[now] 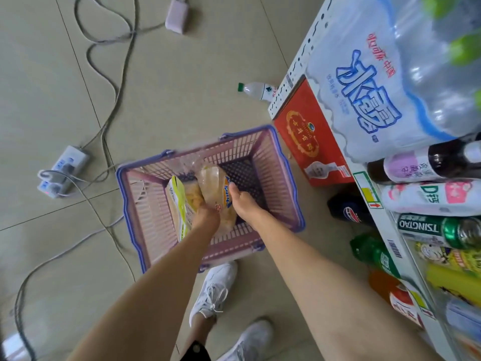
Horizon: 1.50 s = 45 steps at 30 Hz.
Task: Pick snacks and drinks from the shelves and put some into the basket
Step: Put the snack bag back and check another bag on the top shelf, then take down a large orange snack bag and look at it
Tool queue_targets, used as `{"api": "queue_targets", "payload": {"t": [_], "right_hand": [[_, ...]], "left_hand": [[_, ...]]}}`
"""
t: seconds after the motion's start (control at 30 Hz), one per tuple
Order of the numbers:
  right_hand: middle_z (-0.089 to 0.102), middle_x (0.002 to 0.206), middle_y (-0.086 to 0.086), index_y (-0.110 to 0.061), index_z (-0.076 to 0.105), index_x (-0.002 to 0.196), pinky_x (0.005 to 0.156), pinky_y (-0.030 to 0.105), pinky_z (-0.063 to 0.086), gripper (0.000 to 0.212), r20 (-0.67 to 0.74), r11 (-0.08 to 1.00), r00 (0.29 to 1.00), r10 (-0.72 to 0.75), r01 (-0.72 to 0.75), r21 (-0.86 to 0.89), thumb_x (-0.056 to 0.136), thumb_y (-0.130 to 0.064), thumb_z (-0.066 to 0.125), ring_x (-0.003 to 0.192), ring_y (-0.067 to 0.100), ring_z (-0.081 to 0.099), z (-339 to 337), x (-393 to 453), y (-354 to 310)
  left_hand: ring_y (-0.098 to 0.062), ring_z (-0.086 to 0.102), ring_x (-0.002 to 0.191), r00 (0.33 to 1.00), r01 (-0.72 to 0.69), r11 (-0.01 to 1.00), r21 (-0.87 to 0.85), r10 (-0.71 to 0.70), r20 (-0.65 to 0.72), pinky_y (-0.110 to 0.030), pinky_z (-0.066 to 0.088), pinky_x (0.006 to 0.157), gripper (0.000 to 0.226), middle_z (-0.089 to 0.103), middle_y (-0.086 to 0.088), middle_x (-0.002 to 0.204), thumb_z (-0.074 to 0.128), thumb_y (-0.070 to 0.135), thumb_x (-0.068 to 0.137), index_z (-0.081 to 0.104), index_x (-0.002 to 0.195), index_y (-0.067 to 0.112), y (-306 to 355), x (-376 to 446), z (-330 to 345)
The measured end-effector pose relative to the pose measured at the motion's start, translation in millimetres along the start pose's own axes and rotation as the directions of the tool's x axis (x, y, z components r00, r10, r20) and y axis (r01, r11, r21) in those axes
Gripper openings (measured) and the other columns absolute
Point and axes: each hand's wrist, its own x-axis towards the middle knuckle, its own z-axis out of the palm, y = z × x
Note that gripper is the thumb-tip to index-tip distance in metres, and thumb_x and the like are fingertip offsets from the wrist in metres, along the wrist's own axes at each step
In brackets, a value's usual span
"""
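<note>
— What are the hands doing?
— Both are down in the basket [273, 162]. The left hand [207, 217] grips the yellow-green bag [177, 201]; the right hand [243, 201] curls round the clear bag [216, 183], thumb on its label.
— And the basket?
— On the floor [52, 87], just beside the shelf's [374, 199] near corner, with a red box [309, 142] at its far right corner.
— Anything else?
— A bottle [257, 91] lying on the floor farther off, and cables [112, 100] to the left.
</note>
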Motion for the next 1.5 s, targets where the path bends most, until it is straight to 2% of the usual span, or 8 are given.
{"api": "queue_targets", "payload": {"t": [0.4,0.6,0.7,0.83,0.93,1.03,1.23,1.5], "right_hand": [[0.057,0.130,0.018,-0.001,0.057,0.124,0.100,0.038,0.039,0.055,-0.079,0.997,0.995,-0.055,0.051,-0.055,0.105,-0.042,0.027,0.123,0.033,0.052,-41.8,-67.9,2.4],[0.052,0.139,0.016,-0.004,0.054,0.132,0.107,0.039,0.035,0.054,-0.113,0.997,0.991,-0.069,0.066,-0.034,0.106,-0.042,0.026,0.131,0.033,0.046,-73.1,-152.1,-2.9],[0.057,0.125,0.014,-0.011,0.063,0.111,0.106,0.041,0.038,0.050,-0.148,0.995,0.984,-0.095,0.092,-0.028,0.105,-0.044,0.026,0.128,0.034,0.049,-89.0,-203.0,-9.9],[0.057,0.130,0.018,-0.004,0.057,0.127,0.104,0.040,0.039,0.057,-0.208,0.992,0.970,-0.127,0.128,-0.007,0.104,-0.045,0.026,0.124,0.035,0.051,-116.0,-282.5,-22.4],[0.066,0.099,0.013,-0.012,0.065,0.095,0.089,0.041,0.051,0.065,-0.337,0.972,0.912,-0.233,0.204,-0.120,0.093,-0.059,0.020,0.095,0.026,0.062,-140.3,-346.9,-27.0],[0.054,0.088,0.012,-0.014,0.056,0.084,0.082,0.038,0.045,0.036,-0.387,0.942,0.860,-0.333,0.318,-0.105,0.103,-0.033,0.032,0.084,0.020,0.050,-160.3,-425.4,-36.7],[0.066,0.102,0.022,0.006,0.062,0.103,0.090,0.044,0.048,0.046,-0.539,0.837,0.699,-0.471,0.547,-0.022,0.103,-0.034,0.039,0.097,0.033,0.064,-205.8,-574.9,-53.0],[0.069,0.087,0.001,-0.017,0.064,0.091,0.080,0.037,0.047,0.040,-0.728,0.574,0.171,-0.663,0.741,-0.349,0.100,-0.047,0.040,0.084,0.016,0.064,-271.4,-802.7,-57.4]], "left_hand": [[-0.036,0.057,0.115,0.995,-0.091,0.975,0.201,0.098,-0.025,-0.031,0.039,0.076,0.049,0.057,-0.019,0.132,0.048,0.018,0.099,0.036,0.145,0.007,18.8,-58.0,-29.3],[-0.032,0.056,0.117,0.979,-0.200,0.960,0.195,0.201,0.018,-0.032,0.044,0.088,0.044,0.056,-0.015,0.133,0.049,0.019,0.098,0.046,0.141,0.009,46.5,-133.5,-53.7],[-0.032,0.055,0.120,0.964,-0.265,0.946,0.185,0.264,0.031,-0.035,0.044,0.098,0.044,0.057,-0.014,0.134,0.048,0.022,0.097,0.048,0.140,0.013,60.9,-181.4,-65.3],[-0.033,0.057,0.117,0.924,-0.383,0.911,0.155,0.381,0.043,-0.036,0.046,0.095,0.039,0.058,-0.017,0.130,0.050,0.017,0.098,0.049,0.135,0.005,85.0,-257.4,-79.9],[-0.035,0.060,0.114,0.865,-0.500,0.855,0.136,0.501,0.030,-0.039,0.049,0.095,0.033,0.062,-0.020,0.124,0.054,0.013,0.096,0.057,0.126,0.000,108.0,-323.5,-95.1],[-0.033,0.062,0.112,0.779,-0.623,0.777,0.087,0.626,-0.009,-0.044,0.051,0.096,0.033,0.063,-0.018,0.118,0.056,0.008,0.094,0.056,0.126,0.000,132.2,-402.5,-113.6],[-0.033,0.065,0.098,0.547,-0.834,0.552,0.000,0.826,-0.137,-0.043,0.052,0.089,0.038,0.061,-0.012,0.124,0.062,0.012,0.092,0.056,0.130,0.009,177.2,-556.6,-150.9],[0.004,0.064,0.077,-0.004,-0.999,-0.009,-0.033,0.986,-0.169,-0.007,0.046,0.064,0.024,0.065,0.005,0.105,0.062,0.005,0.093,0.062,0.116,0.010,217.8,-779.5,-196.6]]}}
